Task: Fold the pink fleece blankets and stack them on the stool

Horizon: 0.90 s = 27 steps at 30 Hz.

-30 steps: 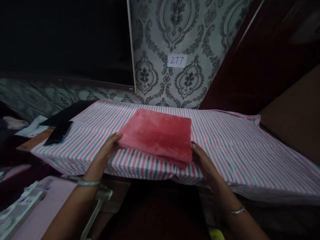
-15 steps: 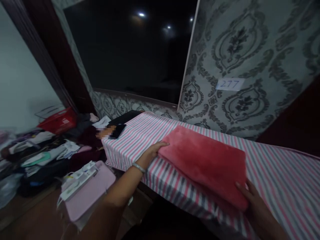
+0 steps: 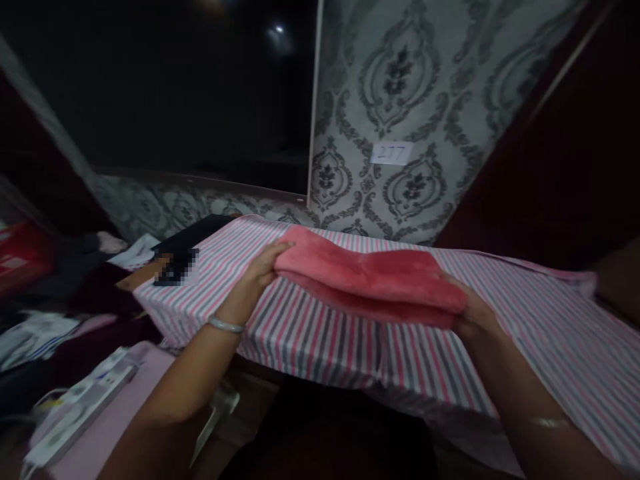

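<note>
A folded coral-red plush cloth (image 3: pixel 360 273) spans the space between my hands, above the striped cover of the table (image 3: pixel 320 333). Its layers part a little along the near edge, and its middle sags. My left hand (image 3: pixel 265 263) is closed on the left end, thumb on top. At the other end my right hand (image 3: pixel 473 310) grips the right edge, its fingers partly hidden by the cloth. A bracelet (image 3: pixel 225 325) circles my left wrist.
A large dark television (image 3: pixel 165 87) hangs on the patterned wall, beside a paper label (image 3: pixel 391 153) reading 277. At the table's left end lies a black object (image 3: pixel 195 233). A white power strip (image 3: pixel 80 413) rests on a pink surface, with piled clothes (image 3: pixel 40 337) beyond.
Both hands have raised the red cloth off the striped cover, and it has bent in the middle. My right hand has moved farther back along the right edge. The view has turned right.
</note>
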### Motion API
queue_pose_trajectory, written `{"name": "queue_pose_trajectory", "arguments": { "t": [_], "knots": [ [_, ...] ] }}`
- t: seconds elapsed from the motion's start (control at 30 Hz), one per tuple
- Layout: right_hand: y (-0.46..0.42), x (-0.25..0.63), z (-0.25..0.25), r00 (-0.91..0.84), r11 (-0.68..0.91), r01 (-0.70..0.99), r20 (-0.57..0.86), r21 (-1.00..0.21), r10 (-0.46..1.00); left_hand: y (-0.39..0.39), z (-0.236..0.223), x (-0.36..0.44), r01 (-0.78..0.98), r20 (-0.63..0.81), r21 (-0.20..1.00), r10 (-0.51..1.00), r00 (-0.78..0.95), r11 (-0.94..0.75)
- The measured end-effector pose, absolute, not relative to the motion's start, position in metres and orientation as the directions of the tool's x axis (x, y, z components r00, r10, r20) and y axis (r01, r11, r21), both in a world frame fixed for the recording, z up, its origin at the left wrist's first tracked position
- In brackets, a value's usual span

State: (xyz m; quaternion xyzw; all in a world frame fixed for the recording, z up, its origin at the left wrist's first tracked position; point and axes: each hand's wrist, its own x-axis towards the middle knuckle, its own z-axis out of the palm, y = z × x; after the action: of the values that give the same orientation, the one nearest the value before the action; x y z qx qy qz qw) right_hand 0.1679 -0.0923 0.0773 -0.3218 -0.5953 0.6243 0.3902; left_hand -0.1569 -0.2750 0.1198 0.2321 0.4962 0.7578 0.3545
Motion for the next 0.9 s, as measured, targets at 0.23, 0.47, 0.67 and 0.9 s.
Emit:
{"name": "queue_pose_trajectory", "arguments": {
  "t": [0.23,0.47,0.67,0.9],
  "knots": [
    [-0.080,0.150,0.109,-0.452,0.096,-0.364,0.266,-0.926,0.852,-0.283,0.142,-0.151,-0.210,0.134,0.912,0.742,-0.657,-0.352],
    [-0.089,0.160,0.010,-0.491,-0.278,-0.196,-0.152,-0.940,0.858,-0.303,0.044,-0.160,-0.302,-0.277,0.946,0.769,-0.576,0.115],
    [-0.108,0.185,-0.005,-0.301,-0.083,-0.103,-0.049,-0.991,0.952,-0.319,0.021,-0.162,0.024,-0.079,0.990,0.684,-0.725,0.140],
    [-0.142,0.207,-0.005,-0.505,0.624,0.183,0.472,-0.760,0.722,-0.330,0.012,-0.154,0.900,0.515,0.437,0.823,-0.241,-0.010]
  ]
}}
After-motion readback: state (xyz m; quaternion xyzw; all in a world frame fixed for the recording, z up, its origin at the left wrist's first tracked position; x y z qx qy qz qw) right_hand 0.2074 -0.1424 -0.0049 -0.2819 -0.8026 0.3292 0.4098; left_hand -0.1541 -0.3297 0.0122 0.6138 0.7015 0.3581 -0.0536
